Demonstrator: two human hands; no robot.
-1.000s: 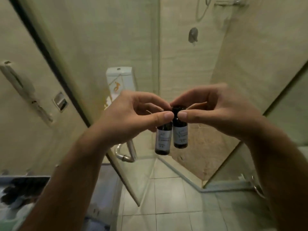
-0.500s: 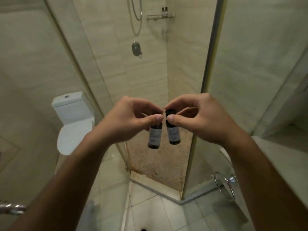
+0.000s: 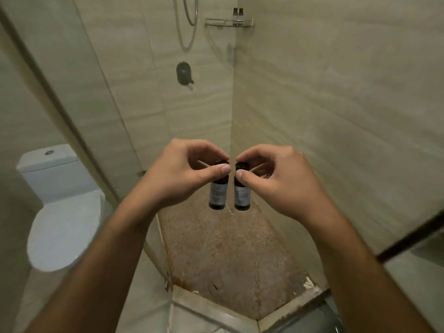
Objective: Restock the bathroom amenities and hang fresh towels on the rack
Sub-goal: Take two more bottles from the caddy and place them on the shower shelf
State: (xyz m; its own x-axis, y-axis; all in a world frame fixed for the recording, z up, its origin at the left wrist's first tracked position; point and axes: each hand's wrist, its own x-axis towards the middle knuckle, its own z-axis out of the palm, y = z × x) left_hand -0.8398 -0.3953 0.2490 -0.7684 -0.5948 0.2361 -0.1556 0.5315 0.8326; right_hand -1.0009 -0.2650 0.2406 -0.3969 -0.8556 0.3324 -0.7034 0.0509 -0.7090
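Observation:
Two small dark amenity bottles with pale labels hang upright side by side in front of me. My left hand [image 3: 182, 171] pinches the left bottle [image 3: 217, 195] by its black cap. My right hand [image 3: 276, 174] pinches the right bottle [image 3: 241, 195] the same way. The bottles are a little apart and do not touch. Both hang over the brown shower floor [image 3: 228, 255]. High in the shower corner a wire corner shelf [image 3: 229, 22] carries two small dark bottles [image 3: 238, 12].
A white toilet [image 3: 60, 207] stands at the left behind the glass shower panel [image 3: 101, 140]. The shower valve [image 3: 183, 72] and hose [image 3: 189, 22] are on the back wall. A raised tiled threshold [image 3: 216, 308] edges the shower. A dark-framed glass edge [image 3: 408, 236] is at the right.
My view has moved forward into the shower and up, so the corner shelf is closer. Both hands keep pinching their bottles, which now hang slightly farther apart.

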